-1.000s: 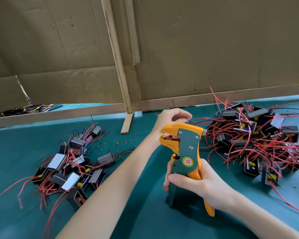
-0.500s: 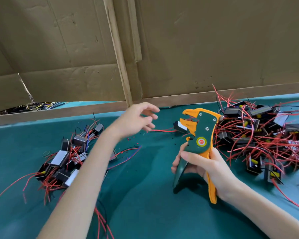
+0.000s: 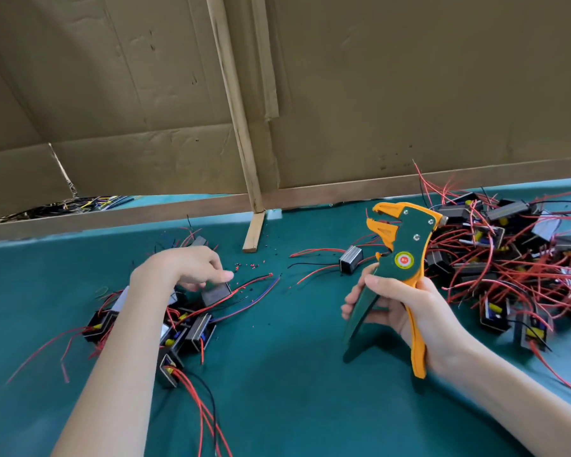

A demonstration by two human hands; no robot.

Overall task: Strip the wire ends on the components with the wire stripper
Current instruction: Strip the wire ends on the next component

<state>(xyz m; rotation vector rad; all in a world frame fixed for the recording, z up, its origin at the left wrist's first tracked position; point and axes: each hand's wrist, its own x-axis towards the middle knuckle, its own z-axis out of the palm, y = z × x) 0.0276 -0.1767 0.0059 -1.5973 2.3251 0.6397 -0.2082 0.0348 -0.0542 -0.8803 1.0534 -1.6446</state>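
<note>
My right hand point(image 3: 406, 311) grips the handles of the green and orange wire stripper point(image 3: 401, 255), held upright above the mat with its jaws pointing left and nothing in them. My left hand point(image 3: 178, 268) hovers over the left pile of components point(image 3: 185, 324). Its thumb and curled fingers sit at the top of a grey-topped component point(image 3: 216, 293) with red and blue wires; whether they grip it is not visible. One component point(image 3: 350, 262) with red and black wires lies alone on the mat, just left of the stripper.
A large tangled pile of components with red wires point(image 3: 508, 255) fills the right side. Cardboard walls and a wooden rail point(image 3: 178, 216) close the back, with a wood strip point(image 3: 254, 234) on the green mat point(image 3: 277, 374). Red insulation bits point(image 3: 248, 266) lie nearby.
My left hand left the stripper's jaws, opened, and swung left and down onto the left pile. The component it held now lies on the mat. The stripper moved right.
</note>
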